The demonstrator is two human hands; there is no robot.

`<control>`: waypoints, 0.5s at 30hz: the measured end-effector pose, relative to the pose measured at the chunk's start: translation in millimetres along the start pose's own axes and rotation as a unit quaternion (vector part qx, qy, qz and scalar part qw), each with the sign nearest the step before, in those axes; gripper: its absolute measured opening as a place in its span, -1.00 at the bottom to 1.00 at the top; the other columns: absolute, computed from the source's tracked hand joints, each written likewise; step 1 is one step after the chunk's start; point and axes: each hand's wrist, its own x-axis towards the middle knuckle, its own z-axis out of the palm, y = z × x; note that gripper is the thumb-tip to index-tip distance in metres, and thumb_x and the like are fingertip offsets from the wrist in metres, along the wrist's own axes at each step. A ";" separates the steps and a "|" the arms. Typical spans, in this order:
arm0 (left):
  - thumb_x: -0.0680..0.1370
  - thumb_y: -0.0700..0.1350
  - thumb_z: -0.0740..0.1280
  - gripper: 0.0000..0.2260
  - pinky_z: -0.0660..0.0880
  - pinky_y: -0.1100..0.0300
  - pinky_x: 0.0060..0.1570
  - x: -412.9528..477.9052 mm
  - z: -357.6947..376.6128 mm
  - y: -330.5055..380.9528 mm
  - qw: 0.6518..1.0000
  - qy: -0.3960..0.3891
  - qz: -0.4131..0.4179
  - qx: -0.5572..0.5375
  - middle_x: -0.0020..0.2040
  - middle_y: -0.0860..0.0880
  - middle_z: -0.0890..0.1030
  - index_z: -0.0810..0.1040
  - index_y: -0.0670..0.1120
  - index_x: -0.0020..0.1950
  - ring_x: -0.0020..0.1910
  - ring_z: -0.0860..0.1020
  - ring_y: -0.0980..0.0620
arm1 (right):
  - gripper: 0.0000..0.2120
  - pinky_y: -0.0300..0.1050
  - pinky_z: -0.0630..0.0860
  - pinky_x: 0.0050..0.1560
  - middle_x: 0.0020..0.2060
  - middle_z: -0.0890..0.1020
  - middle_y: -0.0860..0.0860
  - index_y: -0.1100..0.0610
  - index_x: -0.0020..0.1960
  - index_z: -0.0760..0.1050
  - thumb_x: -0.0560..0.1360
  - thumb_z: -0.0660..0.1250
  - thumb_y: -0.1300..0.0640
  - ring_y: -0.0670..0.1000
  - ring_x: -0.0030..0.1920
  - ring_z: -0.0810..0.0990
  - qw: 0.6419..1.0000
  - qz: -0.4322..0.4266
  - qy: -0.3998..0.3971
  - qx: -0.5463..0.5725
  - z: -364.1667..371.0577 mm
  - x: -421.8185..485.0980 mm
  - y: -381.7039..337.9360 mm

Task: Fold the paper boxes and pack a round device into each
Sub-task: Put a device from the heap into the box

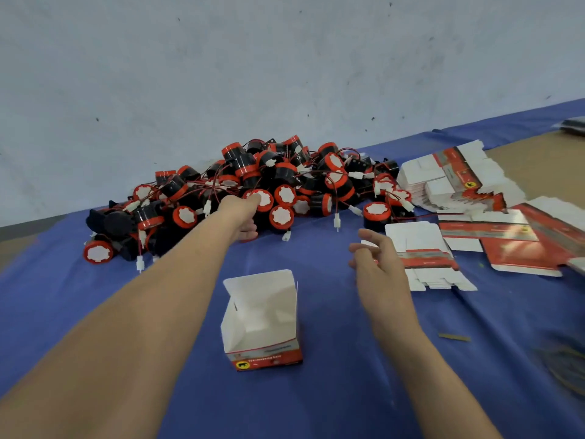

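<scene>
1. Against the wall (285,74), a pile of round devices (285,179): black bodies, red caps, white faces, wired plugs.
2. Left hand (242,217) grips one round device (264,199) at the pile's front.
3. Right hand (376,258) hovers, fingers loosely spread, beside flat box blanks (424,248).
4. Folded paper box (262,324) stands upright on blue cloth (95,312), flaps open, white interior showing.
</scene>
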 end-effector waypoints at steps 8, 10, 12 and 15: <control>0.66 -0.05 0.27 -0.63 0.55 0.12 -0.08 21.5 12.7 4.7 0.996 0.034 -0.063 -0.049 0.17 -0.19 0.55 0.40 -0.20 0.41 0.02 0.55 -0.05 | -0.71 -0.43 0.35 -0.52 -0.12 0.59 -0.27 -0.17 0.20 0.46 0.63 0.13 0.16 -0.29 -0.41 0.47 1.000 -0.006 0.010 0.014 -3.6 3.4 1.2; 0.66 -0.06 0.29 -0.60 0.55 0.11 0.00 23.2 13.5 6.9 0.996 0.029 -0.063 -0.062 0.30 -0.20 0.50 0.37 -0.21 0.44 0.16 0.54 -0.09 | -0.71 -0.41 0.34 -0.52 -0.24 0.58 -0.37 -0.19 0.16 0.45 0.63 0.12 0.17 -0.29 -0.43 0.46 1.000 -0.010 0.005 0.028 -1.9 1.6 -0.7; 0.65 -0.08 0.30 -0.59 0.57 0.12 0.02 25.5 15.2 7.0 0.996 0.032 -0.063 -0.058 0.32 -0.18 0.48 0.36 -0.21 0.45 0.17 0.53 -0.08 | -0.71 -0.38 0.36 -0.52 -0.27 0.56 -0.40 -0.20 0.14 0.44 0.63 0.12 0.17 -0.30 -0.42 0.47 0.999 -0.018 0.002 0.034 0.1 -0.5 -2.7; 0.64 -0.05 0.32 -0.63 0.60 0.12 -0.01 26.1 14.1 7.0 0.995 0.041 -0.058 -0.068 0.12 -0.14 0.50 0.40 -0.18 0.38 0.07 0.54 -0.04 | -0.72 -0.37 0.37 -0.52 -0.15 0.58 -0.28 -0.21 0.14 0.43 0.63 0.12 0.16 -0.31 -0.39 0.50 0.999 -0.029 0.007 0.027 -0.2 -1.0 -5.2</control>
